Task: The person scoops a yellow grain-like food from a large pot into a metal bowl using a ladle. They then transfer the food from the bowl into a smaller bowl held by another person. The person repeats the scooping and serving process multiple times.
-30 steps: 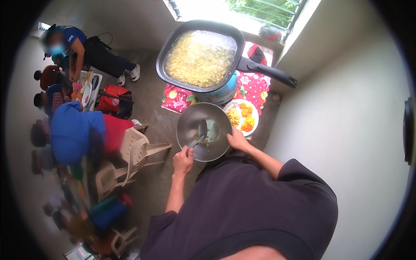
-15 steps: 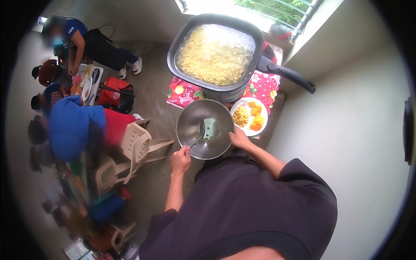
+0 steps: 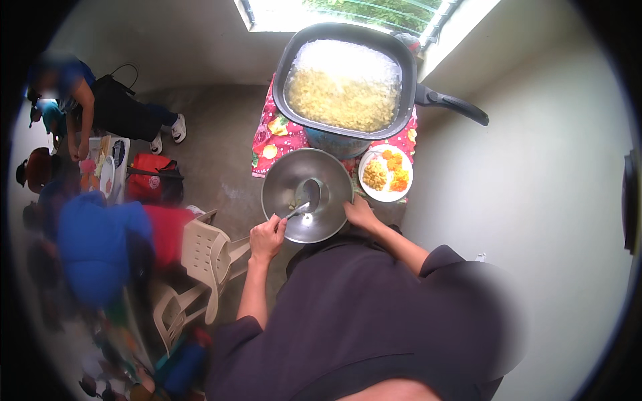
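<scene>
My left hand (image 3: 267, 238) is closed around the handle of a metal serving spoon (image 3: 308, 191). The spoon's head is inside a deep metal mixing bowl (image 3: 285, 166). A few small pale bits (image 3: 293, 202) lie in the bowl beside the spoon. With my right hand (image 3: 360, 212) I grip the bowl's near right rim. Just beyond the bowl stands a dark square pan (image 3: 289, 110) full of liquid and small yellow pieces (image 3: 354, 103) that look like pasta. A white plate (image 3: 383, 195) right of the bowl holds separate heaps of pale yellow and orange chopped food.
The pan's long black handle (image 3: 455, 105) juts right toward the wall. Under it is a red patterned cloth (image 3: 271, 144). Beige plastic chairs (image 3: 204, 250) stand at left, where a person in blue (image 3: 100, 244) and others gather around a table. Louvred windows (image 3: 384, 13) are at the back.
The spoon's head has turned and now shows its hollow over the bowl's middle. Bowl and both hands sit slightly further left in view. Both grips stay the same.
</scene>
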### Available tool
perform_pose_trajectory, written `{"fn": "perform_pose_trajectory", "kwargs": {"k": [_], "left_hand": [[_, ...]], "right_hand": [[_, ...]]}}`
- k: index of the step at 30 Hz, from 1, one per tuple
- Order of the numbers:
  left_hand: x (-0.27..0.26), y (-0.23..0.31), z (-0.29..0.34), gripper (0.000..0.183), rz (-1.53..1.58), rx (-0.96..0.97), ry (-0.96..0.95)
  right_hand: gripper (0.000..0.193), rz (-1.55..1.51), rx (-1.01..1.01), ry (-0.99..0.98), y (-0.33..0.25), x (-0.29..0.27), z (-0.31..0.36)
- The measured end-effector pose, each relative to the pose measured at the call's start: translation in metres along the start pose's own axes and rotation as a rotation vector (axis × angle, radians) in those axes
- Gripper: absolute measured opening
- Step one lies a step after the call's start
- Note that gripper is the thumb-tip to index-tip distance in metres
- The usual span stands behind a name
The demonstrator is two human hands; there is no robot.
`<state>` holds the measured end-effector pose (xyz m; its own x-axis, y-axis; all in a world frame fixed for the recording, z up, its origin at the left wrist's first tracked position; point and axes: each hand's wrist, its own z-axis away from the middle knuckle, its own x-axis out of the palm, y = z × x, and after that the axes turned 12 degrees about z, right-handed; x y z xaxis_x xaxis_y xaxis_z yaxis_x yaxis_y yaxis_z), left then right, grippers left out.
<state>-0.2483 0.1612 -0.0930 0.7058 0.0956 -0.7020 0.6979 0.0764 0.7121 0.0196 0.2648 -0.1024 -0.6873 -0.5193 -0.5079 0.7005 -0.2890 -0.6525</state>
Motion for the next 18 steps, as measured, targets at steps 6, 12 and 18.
{"fn": "perform_pose_trajectory", "kwargs": {"k": [6, 12, 18], "left_hand": [[-0.018, -0.012, -0.017, 0.037, 0.011, 0.056, -0.051], [-0.021, -0.018, -0.024, 0.038, -0.003, 0.072, -0.038], [-0.012, -0.01, -0.013, 0.038, -0.014, 0.022, -0.004]], "right_hand": [[0.049, 0.018, -0.034, 0.075, 0.006, 0.02, -0.005], [0.053, 0.073, -0.063, 0.072, 0.009, 0.02, -0.003], [0.053, 0.09, -0.123, 0.017, 0.018, 0.016, -0.008]]}}
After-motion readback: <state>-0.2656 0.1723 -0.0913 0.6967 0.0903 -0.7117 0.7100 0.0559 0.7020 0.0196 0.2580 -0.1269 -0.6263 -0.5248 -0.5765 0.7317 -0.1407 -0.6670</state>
